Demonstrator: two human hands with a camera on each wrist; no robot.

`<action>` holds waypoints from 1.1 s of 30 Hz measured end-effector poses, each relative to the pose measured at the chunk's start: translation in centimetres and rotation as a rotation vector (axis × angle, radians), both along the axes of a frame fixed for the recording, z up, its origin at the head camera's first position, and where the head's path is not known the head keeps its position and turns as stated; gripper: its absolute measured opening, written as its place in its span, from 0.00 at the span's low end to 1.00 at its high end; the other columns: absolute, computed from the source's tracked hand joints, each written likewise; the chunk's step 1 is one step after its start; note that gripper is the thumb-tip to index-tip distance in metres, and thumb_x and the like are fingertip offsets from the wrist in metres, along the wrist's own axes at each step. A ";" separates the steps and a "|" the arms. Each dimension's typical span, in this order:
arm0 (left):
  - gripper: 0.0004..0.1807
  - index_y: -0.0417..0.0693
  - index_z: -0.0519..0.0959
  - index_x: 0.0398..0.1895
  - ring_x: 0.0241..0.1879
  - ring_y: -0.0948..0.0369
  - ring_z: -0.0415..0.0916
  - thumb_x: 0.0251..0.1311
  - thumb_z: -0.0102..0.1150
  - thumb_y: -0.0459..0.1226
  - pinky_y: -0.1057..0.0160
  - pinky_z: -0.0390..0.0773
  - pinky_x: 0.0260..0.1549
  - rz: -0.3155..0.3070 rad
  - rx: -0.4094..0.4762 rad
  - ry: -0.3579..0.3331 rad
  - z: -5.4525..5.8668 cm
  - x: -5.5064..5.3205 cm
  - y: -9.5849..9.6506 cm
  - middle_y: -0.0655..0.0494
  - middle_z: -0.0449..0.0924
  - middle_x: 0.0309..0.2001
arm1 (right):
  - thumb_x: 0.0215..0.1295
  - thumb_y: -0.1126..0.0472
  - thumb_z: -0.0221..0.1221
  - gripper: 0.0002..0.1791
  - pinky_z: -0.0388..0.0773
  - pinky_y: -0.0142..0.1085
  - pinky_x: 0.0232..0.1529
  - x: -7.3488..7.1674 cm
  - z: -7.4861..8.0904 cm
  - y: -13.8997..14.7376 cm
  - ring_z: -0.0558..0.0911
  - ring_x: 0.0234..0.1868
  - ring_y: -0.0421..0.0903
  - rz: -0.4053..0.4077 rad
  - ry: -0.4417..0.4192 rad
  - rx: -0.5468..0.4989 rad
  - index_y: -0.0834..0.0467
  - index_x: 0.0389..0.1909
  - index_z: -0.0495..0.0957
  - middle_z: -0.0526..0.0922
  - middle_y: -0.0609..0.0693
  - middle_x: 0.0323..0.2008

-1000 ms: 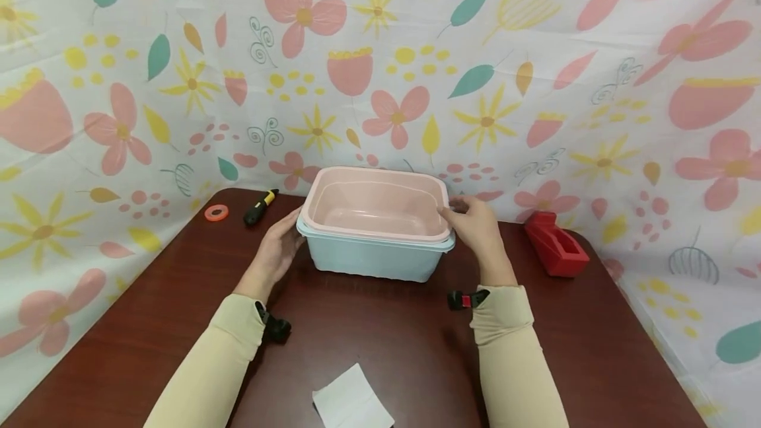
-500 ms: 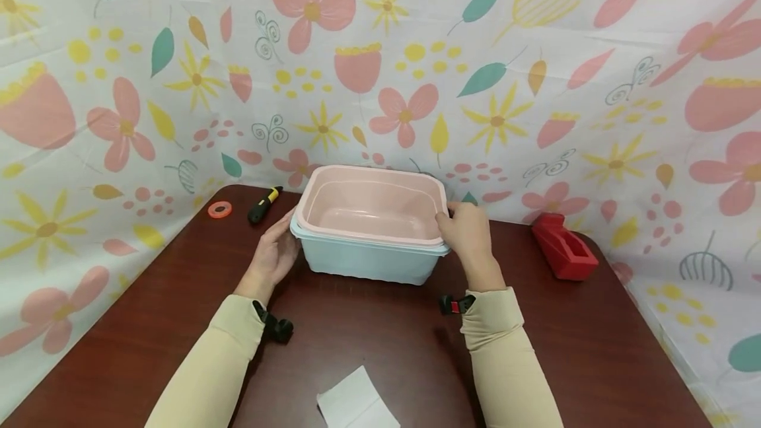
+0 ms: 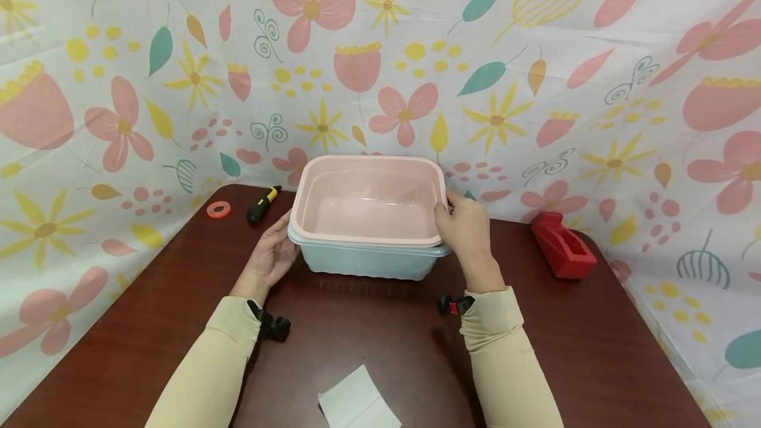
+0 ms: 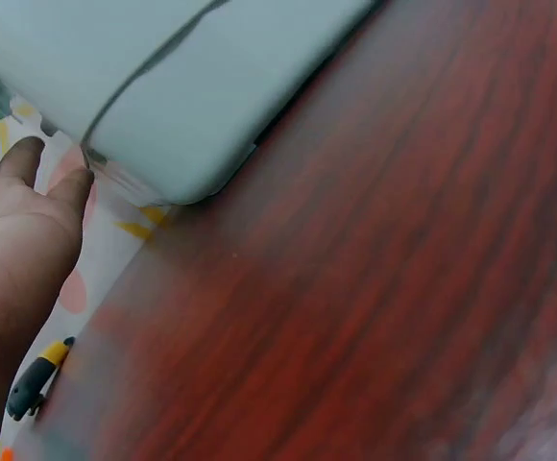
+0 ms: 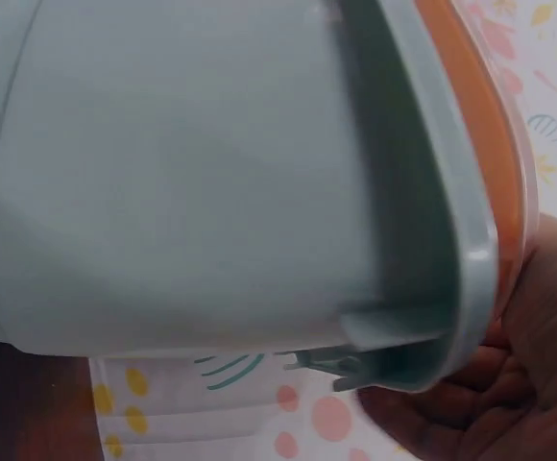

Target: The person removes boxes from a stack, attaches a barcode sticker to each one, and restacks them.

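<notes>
A pink rectangular plastic bin (image 3: 368, 233) sits nested inside a light blue plastic bin (image 3: 365, 261) toward the back of the table. My right hand (image 3: 466, 226) pinches the pink bin's right rim, thumb on the near side and fingers curled behind. In the right wrist view, those fingers pass under the pink rim beside the blue bin's corner hooks (image 5: 331, 365). At the other end, my left hand (image 3: 270, 256) touches the left side of the blue bin with extended fingers. The left wrist view shows its fingertips (image 4: 71, 187) against that end; the farther fingers are partly cut off.
An orange tape roll (image 3: 218, 209) and a black-and-yellow utility knife (image 3: 263, 205) lie at the back left. A red tape dispenser (image 3: 563, 246) stands at the back right. White folded paper (image 3: 360, 401) lies at the front of the dark table (image 3: 416, 342), below a floral cloth backdrop.
The bins have shifted slightly left in view. The pink bin's far rim has risen, so more of its inside shows. My right hand has closed more firmly around its rim.
</notes>
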State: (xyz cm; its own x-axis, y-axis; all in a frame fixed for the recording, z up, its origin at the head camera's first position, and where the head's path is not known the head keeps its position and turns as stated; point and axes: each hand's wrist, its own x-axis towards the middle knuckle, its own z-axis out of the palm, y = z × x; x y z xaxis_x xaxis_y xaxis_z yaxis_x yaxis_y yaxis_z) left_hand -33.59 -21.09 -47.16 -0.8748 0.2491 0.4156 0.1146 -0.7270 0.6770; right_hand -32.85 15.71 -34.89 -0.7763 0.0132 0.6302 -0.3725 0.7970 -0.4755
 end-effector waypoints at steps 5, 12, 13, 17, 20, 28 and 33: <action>0.26 0.49 0.75 0.67 0.60 0.61 0.75 0.79 0.30 0.28 0.64 0.70 0.60 -0.026 0.035 0.001 -0.3 0.2 -0.1 0.55 0.76 0.65 | 0.64 0.64 0.58 0.19 0.82 0.49 0.30 0.3 0.4 -0.1 0.87 0.33 0.56 0.050 0.022 -0.122 0.66 0.54 0.83 0.87 0.62 0.31; 0.23 0.45 0.81 0.61 0.53 0.61 0.80 0.77 0.36 0.26 0.65 0.75 0.55 0.011 0.072 0.006 -0.4 0.0 -0.1 0.53 0.83 0.56 | 0.67 0.65 0.60 0.21 0.77 0.34 0.36 0.1 0.6 -0.4 0.81 0.36 0.51 0.126 0.038 -0.296 0.66 0.59 0.79 0.83 0.60 0.38; 0.22 0.44 0.82 0.59 0.52 0.61 0.81 0.77 0.38 0.26 0.64 0.75 0.54 0.018 0.077 0.003 -0.3 0.0 -0.1 0.53 0.84 0.55 | 0.67 0.65 0.60 0.21 0.76 0.31 0.36 0.1 0.6 -0.4 0.81 0.36 0.50 0.133 0.047 -0.306 0.66 0.60 0.79 0.83 0.60 0.39; 0.19 0.44 0.86 0.52 0.46 0.62 0.82 0.77 0.42 0.28 0.64 0.77 0.50 0.045 0.056 -0.014 -0.2 0.0 0.0 0.53 0.87 0.46 | 0.67 0.64 0.61 0.21 0.74 0.26 0.31 0.4 1.0 -0.5 0.80 0.33 0.47 0.142 0.012 -0.410 0.65 0.59 0.79 0.85 0.60 0.38; 0.20 0.45 0.88 0.47 0.45 0.63 0.82 0.76 0.43 0.28 0.64 0.75 0.51 0.062 0.010 -0.015 0.0 0.1 0.0 0.55 0.88 0.42 | 0.67 0.64 0.61 0.20 0.76 0.27 0.33 0.5 1.4 -0.6 0.79 0.35 0.44 0.156 -0.059 -0.558 0.63 0.59 0.80 0.85 0.60 0.41; 0.21 0.46 0.89 0.41 0.43 0.63 0.81 0.74 0.43 0.24 0.65 0.75 0.50 0.120 -0.048 -0.030 0.1 0.1 0.0 0.56 0.87 0.39 | 0.66 0.66 0.63 0.21 0.80 0.37 0.50 0.8 1.9 -1.1 0.81 0.47 0.45 0.243 -0.130 -0.908 0.63 0.60 0.80 0.82 0.62 0.50; 0.19 0.46 0.89 0.40 0.42 0.63 0.81 0.72 0.47 0.23 0.65 0.75 0.48 0.151 -0.061 -0.043 0.1 0.0 0.2 0.55 0.87 0.39 | 0.65 0.70 0.63 0.20 0.75 0.45 0.59 0.7 1.8 -1.3 0.81 0.54 0.51 0.314 -0.105 -1.079 0.63 0.59 0.80 0.80 0.65 0.53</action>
State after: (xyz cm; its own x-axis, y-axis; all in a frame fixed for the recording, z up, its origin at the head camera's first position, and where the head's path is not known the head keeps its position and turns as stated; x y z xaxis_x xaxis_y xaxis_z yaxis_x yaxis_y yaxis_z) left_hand -33.62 -20.90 -47.11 -0.9210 0.1369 0.3648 0.1892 -0.6613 0.7259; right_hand -32.20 14.40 -33.11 -0.8898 0.3058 0.3387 -0.4013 -0.1711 -0.8998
